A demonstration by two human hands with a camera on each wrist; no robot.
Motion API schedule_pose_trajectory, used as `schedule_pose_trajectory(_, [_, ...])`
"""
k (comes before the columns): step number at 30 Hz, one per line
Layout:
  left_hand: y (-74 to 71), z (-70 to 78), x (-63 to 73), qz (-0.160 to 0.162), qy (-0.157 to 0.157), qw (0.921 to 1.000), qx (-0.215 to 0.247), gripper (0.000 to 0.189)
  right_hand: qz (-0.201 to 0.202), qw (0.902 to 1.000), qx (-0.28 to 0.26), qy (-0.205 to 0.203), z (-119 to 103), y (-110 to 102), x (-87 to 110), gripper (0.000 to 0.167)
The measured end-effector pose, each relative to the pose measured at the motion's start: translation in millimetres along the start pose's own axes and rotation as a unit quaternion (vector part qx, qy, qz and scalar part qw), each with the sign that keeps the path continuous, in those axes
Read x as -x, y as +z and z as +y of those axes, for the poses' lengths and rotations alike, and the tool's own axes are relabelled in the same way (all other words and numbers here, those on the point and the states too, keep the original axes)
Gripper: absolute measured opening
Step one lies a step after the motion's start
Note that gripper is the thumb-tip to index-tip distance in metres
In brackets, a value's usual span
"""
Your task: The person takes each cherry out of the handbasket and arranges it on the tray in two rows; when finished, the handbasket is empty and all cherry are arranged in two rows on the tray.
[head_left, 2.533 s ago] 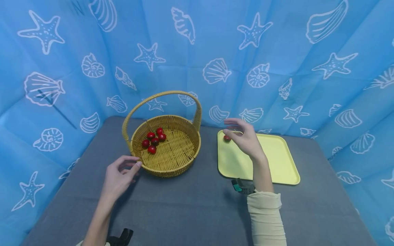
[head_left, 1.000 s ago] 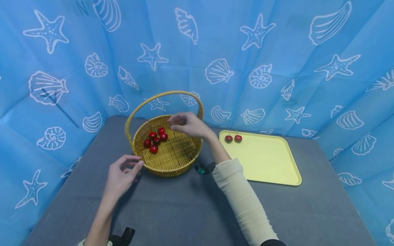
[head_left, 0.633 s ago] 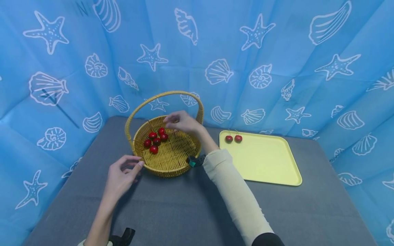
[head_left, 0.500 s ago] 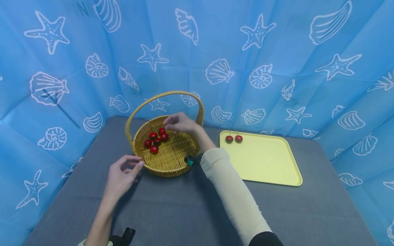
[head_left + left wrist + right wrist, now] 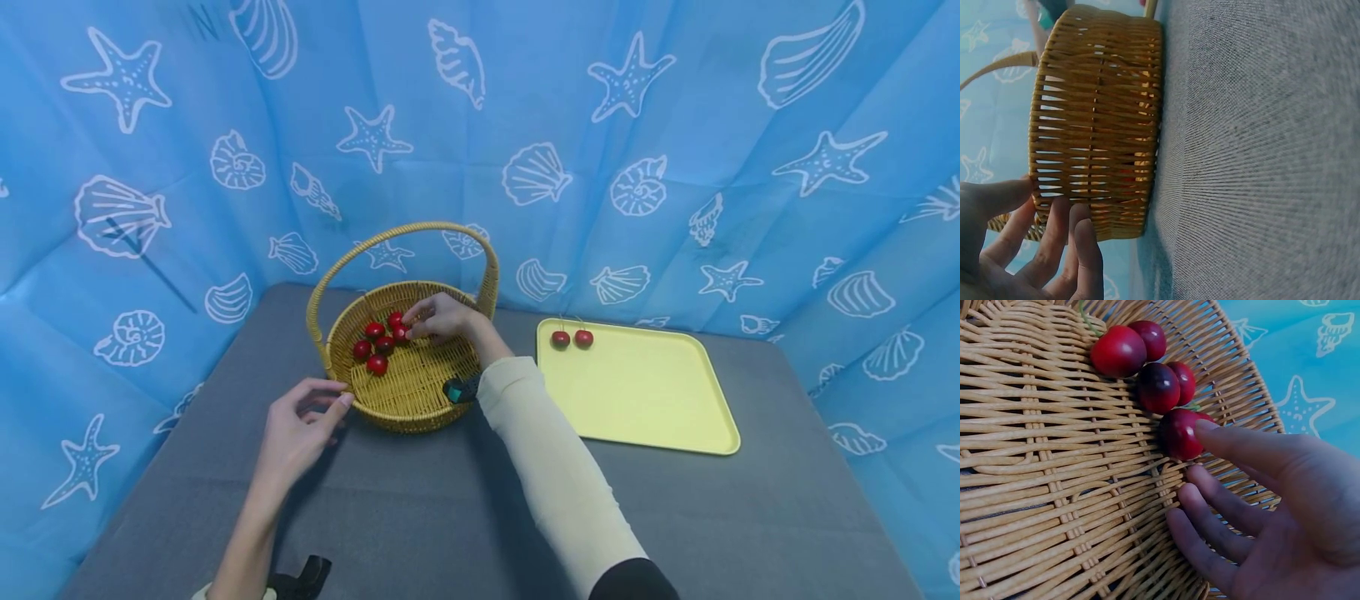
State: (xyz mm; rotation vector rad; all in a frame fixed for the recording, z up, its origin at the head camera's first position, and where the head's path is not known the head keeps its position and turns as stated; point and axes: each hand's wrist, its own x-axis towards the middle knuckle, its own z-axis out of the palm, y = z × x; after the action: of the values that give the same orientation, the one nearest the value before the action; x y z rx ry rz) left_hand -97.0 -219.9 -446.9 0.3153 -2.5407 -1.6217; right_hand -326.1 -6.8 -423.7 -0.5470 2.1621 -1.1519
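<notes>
My left hand [image 5: 300,429] holds the near-left rim of a round wicker basket [image 5: 408,422], thumb at the rim and fingers against the woven side [image 5: 1097,119] in the left wrist view. Several dark red cherries [image 5: 377,364] lie inside at the left. My right hand [image 5: 447,318] is down in the basket beside the rightmost cherry [image 5: 1179,434]. Its thumb overlaps that cherry in the right wrist view, the other fingers loosely bent. The index fingertip is hidden there, so I cannot tell whether the cherry is pinched.
A yellow tray [image 5: 645,392] lies to the right of the basket. Two stemmed cherries, one [image 5: 560,340] left of the other [image 5: 583,338], sit in its back left corner. The basket's handle [image 5: 405,229] arches above. A blue shell-print curtain [image 5: 480,150] hangs behind the grey tabletop [image 5: 420,517].
My right hand has moved left from the tray into the basket, then down to the rightmost cherry. Two cherries now show on the tray, where one showed before. My left hand stays at the rim.
</notes>
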Motion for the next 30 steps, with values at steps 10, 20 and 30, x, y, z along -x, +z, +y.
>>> schedule_pose_trajectory(10, [0.3, 0.0, 0.3, 0.001, 0.001, 1.0000, -0.005, 0.034, -0.031, 0.9995, 0.001, 0.002, 0.0, 3.5, -3.8, 0.040])
schedule_pose_trajectory(20, [0.7, 0.2, -0.5, 0.000, -0.014, 0.9998, -0.013, 0.034, -0.034, 0.9989, 0.031, -0.008, 5.8, 6.1, -3.9, 0.036])
schedule_pose_trajectory(30, [1.2, 0.5, -0.3, 0.002, -0.011, 0.9999, -0.007, 0.033, -0.054, 0.9984, 0.007, -0.011, 0.4, -1.1, 6.2, 0.034])
